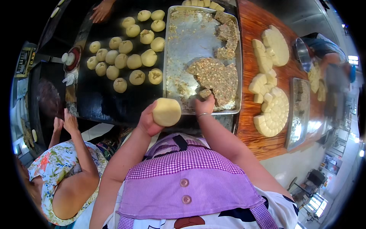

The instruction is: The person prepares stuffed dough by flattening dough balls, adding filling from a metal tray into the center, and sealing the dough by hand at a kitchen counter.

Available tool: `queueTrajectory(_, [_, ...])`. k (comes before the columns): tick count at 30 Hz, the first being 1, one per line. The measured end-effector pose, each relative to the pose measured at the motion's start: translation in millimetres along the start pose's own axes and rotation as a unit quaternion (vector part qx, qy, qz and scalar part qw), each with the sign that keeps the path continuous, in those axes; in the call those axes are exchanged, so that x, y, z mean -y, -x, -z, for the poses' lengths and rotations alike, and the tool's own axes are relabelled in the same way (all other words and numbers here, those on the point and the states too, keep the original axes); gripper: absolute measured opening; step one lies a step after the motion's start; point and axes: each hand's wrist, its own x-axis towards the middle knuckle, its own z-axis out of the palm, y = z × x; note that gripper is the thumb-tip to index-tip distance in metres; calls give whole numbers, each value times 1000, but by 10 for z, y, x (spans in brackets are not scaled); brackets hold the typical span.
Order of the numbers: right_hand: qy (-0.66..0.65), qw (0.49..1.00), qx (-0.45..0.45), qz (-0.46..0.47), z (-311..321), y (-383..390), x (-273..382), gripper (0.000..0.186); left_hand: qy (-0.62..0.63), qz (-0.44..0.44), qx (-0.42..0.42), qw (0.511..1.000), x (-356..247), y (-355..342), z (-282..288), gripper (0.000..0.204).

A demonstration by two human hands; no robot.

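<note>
A flat, pale round of dough [166, 112] rests in my left hand [148, 122], whose fingers are wrapped round its side. My right hand [205, 105] is at the near part of a large metal tray [181, 34], closed on a small lump of speckled filling [205, 92]. A big mass of this nutty filling [215, 78] lies on the tray's right side, with more pieces [227, 36] farther back. Left of the tray, several pale filled dough balls [136, 76] sit on a black work surface [103, 114], some with small openings on top.
A wooden table [259, 149] holds cut dough blocks [271, 112] and a narrower tray [295, 133]. A steel bowl [303, 55] is near a person [326, 57] at right. A seated co-worker [65, 179] works at left; another hand [102, 10] shows at top left.
</note>
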Motion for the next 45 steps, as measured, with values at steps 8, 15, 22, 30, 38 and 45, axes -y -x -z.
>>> queueTrajectory(8, [24, 996, 7, 90, -40, -96, 63, 57, -3, -3, -20, 1000, -19, -201, 13, 50])
queueTrajectory(15, [-23, 980, 149, 129, 135, -59, 212, 49, -45, -39, -44, 997, -70, -379, 144, 42])
queueTrajectory(22, [119, 904, 240, 333, 703, 390, 795, 44, -47, -1, -35, 998, 177, -701, 131, 44])
queueTrajectory(30, [-12, 888, 197, 416, 1178, 411, 1085, 62, -54, -9, 33, 998, 293, -462, -369, 41])
queueTrajectory(38, [-539, 733, 380, -169, 1138, 714, 847, 57, -20, -76, 6, 997, 704, -474, -780, 40])
queueTrajectory(45, [-471, 832, 269, 117, 1107, 692, 569, 37, -101, -170, -10, 980, 1028, -521, -801, 35])
